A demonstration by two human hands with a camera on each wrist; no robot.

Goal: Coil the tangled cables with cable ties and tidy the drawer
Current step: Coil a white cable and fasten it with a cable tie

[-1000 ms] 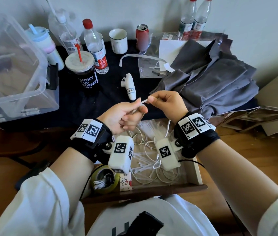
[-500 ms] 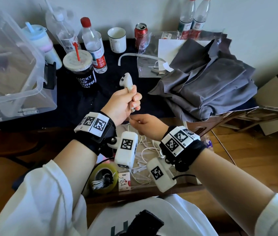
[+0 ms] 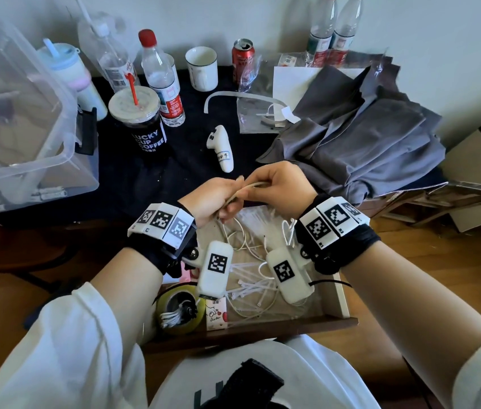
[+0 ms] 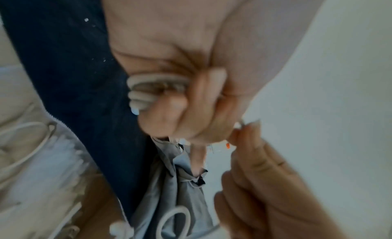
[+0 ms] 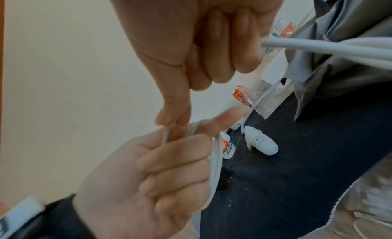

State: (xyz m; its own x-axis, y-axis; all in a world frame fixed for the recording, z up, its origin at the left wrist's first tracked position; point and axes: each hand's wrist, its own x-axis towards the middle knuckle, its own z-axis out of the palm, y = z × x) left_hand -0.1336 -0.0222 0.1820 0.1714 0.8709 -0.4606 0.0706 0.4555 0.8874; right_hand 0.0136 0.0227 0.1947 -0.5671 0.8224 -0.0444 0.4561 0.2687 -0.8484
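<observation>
I see the white cable [image 3: 243, 190] stretched between my two hands, held up above the back edge of the open drawer [image 3: 340, 299]. My left hand [image 3: 214, 199] is curled round a bunch of its loops; in the left wrist view several turns of the cable [image 4: 148, 90] sit stacked against the palm with the fingers [image 4: 169, 118] folded over them. My right hand [image 3: 282, 187] pinches the strand at its tip: in the right wrist view the thumb and forefinger [image 5: 176, 115] close on the thin end just above the left hand [image 5: 148, 180], while the other fingers are tucked in. A thicker run of cable [image 5: 331, 49] crosses the upper right of that view, blurred. Below the hands, the drawer holds a loose tangle of white cables [image 3: 251, 255] and a scatter of white cable ties [image 3: 248, 287], with a yellow tape roll [image 3: 180, 309] and a small card [image 3: 215, 315] at its front left corner. Beyond, on the dark tabletop [image 3: 133, 184], lies a white controller [image 3: 221, 149] just past my hands, a coffee cup [image 3: 142, 122] with a red straw, a water bottle [image 3: 162, 81], a white mug [image 3: 202, 67], a red can [image 3: 242, 59], a clear storage box [image 3: 21, 128] at the left and crumpled grey cloth [image 3: 366, 143] at the right.
</observation>
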